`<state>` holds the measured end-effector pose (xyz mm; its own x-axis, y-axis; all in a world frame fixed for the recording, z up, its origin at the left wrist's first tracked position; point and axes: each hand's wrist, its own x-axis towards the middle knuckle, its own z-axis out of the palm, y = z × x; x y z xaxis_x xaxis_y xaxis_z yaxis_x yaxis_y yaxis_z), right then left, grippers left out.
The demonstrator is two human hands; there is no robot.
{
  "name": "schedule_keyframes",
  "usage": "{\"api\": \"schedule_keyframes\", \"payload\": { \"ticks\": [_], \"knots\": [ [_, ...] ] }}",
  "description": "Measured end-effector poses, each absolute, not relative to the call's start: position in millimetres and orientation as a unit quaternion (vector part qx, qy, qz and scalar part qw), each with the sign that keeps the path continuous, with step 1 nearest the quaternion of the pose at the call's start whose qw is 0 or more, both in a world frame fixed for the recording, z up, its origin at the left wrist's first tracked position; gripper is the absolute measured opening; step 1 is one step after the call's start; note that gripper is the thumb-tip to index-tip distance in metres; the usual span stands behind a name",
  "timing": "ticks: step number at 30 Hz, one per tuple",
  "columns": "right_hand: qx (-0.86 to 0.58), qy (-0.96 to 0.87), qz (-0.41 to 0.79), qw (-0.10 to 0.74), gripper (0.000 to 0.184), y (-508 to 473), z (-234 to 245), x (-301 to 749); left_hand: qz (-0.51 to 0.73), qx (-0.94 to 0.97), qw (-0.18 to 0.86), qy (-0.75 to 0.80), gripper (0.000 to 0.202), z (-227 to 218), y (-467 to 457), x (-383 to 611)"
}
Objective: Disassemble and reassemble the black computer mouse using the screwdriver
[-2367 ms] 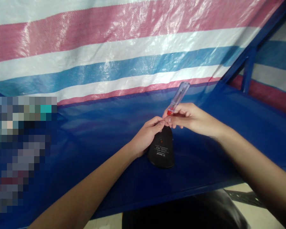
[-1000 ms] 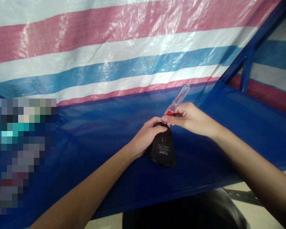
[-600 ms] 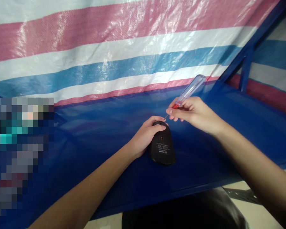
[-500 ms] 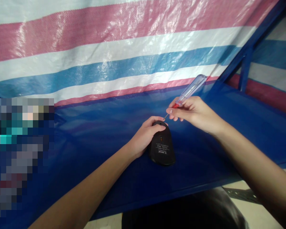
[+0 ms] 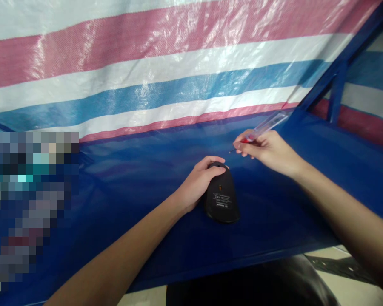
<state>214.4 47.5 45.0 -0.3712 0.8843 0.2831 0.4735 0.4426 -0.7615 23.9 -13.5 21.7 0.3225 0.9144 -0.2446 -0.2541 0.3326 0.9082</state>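
A black computer mouse [image 5: 222,203] lies upside down on the blue table, with its printed underside and small sensor opening facing up. My left hand [image 5: 199,180] is closed round its far end, thumb pressed on the underside and fingers over the far edge. Beyond it to the right, my right hand [image 5: 264,148] pinches a screwdriver [image 5: 270,123] with a clear handle and a red collar. The screwdriver's tip points down and left, apart from the mouse and above the table. Part of the mouse's far end is hidden under my left fingers.
The blue tabletop [image 5: 140,170] stretches to both sides, its front edge close to my lap. A striped plastic sheet [image 5: 166,85] hangs behind it. A blue metal frame [image 5: 336,89] stands at the back right. The area at the left is pixelated.
My right hand has drawn the screwdriver away from the mouse's far end, to the right, and its handle leans lower. My left hand keeps hold of the mouse. The whole view has shifted slightly.
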Motion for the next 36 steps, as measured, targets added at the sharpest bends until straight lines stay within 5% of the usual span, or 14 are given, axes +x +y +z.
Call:
{"api": "schedule_keyframes", "payload": {
  "ticks": [9,19,23,27,32,36],
  "knots": [
    [-0.345,-0.920,-0.046,0.180,0.027,79.6,1.1,251.2,0.414,0.414,0.694,0.420,0.021,19.0,-11.9,23.7],
    [-0.349,-0.912,-0.163,0.139,0.033,62.9,15.1,240.1,0.455,0.372,0.691,0.421,0.018,19.2,-12.2,26.0],
    [-0.280,-0.920,-0.051,0.268,0.039,33.3,40.8,214.7,0.530,0.307,0.666,0.425,0.015,16.8,-7.1,23.7],
    [-0.157,-0.965,0.068,0.198,0.055,11.7,55.1,183.1,0.594,0.245,0.633,0.432,0.017,17.2,1.1,16.3],
    [-0.196,-0.943,0.133,0.235,0.039,20.0,52.2,165.1,0.579,0.199,0.685,0.396,0.021,23.6,-0.4,13.3],
    [-0.258,-0.876,0.235,0.332,0.042,28.7,48.3,168.8,0.494,0.293,0.765,0.289,0.045,25.2,-9.7,17.5]
  ]
}}
